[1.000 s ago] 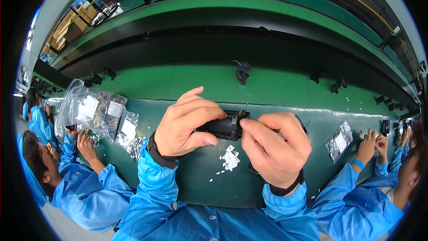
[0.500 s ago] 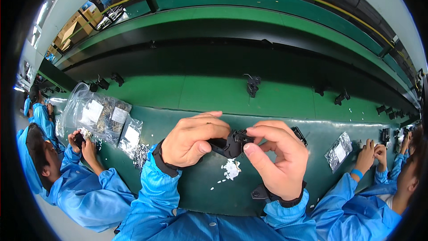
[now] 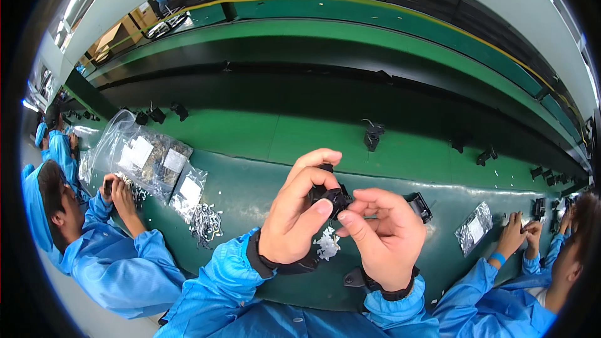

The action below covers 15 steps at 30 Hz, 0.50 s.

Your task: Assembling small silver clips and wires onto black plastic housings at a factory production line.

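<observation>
My left hand (image 3: 293, 220) is closed around a black plastic part (image 3: 339, 199), thumb across its near side and fingers behind. My right hand (image 3: 389, 238) meets the part from the right, its thumb and fingertips pinched at the edge. Whether those fingertips also hold something small cannot be made out. Just below the hands, a small heap of white pieces (image 3: 327, 245) lies on the green bench, partly covered by my left hand. Another black part (image 3: 419, 207) rests beyond my right hand. Beside my right wrist is a dark flat piece (image 3: 354, 278).
Left of me are a large clear bag of small parts (image 3: 153, 158), a smaller bag (image 3: 189, 189) and loose metal-looking pieces (image 3: 205, 224). A bag (image 3: 474, 228) lies to the right. Black assemblies (image 3: 373, 135) stand along the green strip ahead. Co-workers in blue sit either side.
The view has shifted slightly. My left hand has come closer to my right and tilted upright, turning the black part with it. My right fingertips stay at the part's edge.
</observation>
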Tool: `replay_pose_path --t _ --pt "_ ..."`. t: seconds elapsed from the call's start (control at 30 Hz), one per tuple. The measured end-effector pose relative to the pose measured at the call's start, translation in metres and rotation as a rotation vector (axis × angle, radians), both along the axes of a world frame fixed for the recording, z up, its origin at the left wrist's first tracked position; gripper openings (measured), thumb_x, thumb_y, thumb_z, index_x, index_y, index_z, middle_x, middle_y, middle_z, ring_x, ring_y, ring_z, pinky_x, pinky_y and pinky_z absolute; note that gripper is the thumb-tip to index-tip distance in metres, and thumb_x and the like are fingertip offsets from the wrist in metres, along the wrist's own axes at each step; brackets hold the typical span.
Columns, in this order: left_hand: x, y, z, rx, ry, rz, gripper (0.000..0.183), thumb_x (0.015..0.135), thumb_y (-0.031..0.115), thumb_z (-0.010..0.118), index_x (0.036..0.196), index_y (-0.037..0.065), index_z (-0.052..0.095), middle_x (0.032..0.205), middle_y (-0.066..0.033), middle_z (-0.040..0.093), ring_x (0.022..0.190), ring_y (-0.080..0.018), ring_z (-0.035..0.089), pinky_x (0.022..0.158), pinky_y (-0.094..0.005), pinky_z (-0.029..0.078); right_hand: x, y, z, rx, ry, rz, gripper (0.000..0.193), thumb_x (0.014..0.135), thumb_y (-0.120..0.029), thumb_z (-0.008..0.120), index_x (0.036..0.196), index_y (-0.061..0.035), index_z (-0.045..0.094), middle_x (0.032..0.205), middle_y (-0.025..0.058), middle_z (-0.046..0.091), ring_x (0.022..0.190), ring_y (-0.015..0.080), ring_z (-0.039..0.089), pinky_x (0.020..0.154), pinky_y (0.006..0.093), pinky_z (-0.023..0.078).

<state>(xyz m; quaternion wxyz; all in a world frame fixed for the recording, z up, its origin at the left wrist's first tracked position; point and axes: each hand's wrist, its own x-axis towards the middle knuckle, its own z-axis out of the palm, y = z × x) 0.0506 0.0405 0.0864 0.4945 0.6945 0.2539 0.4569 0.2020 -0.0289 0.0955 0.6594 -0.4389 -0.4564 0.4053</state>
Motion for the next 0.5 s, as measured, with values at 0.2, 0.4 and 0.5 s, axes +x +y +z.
replay_pose_path --t 0.2,0.4,0.5 --pt "-0.003 0.002 -0.001 0.039 0.004 0.089 0.016 0.092 0.013 0.058 0.099 -0.001 0.06 0.136 -0.0249 0.056 0.131 -0.0339 0.052 0.114 -0.0507 0.036 -0.002 0.004 -0.001 0.017 -0.14 -0.016 0.029 0.086 0.008 0.077 0.114 0.0059 0.069 0.097 0.0144 0.07 0.085 0.0159 0.073 0.069 0.0278 0.065" --pt "-0.002 0.012 -0.009 0.265 -0.083 0.072 0.009 0.087 0.006 0.062 0.093 -0.001 0.06 0.099 -0.0146 0.064 0.094 -0.0299 0.062 0.108 -0.0535 0.045 0.001 0.003 0.003 0.071 -0.309 -0.005 0.031 0.084 0.006 0.079 0.114 0.0035 0.071 0.095 0.0132 0.072 0.083 0.0161 0.073 0.069 0.0281 0.063" --pt "-0.002 0.011 -0.009 0.296 -0.078 0.079 0.009 0.086 0.006 0.062 0.092 -0.001 0.06 0.088 -0.0119 0.062 0.085 -0.0292 0.062 0.109 -0.0558 0.044 -0.003 0.003 0.009 0.017 -0.217 -0.02 0.027 0.084 0.005 0.08 0.11 0.0033 0.073 0.093 0.0129 0.073 0.081 0.0159 0.073 0.066 0.028 0.062"
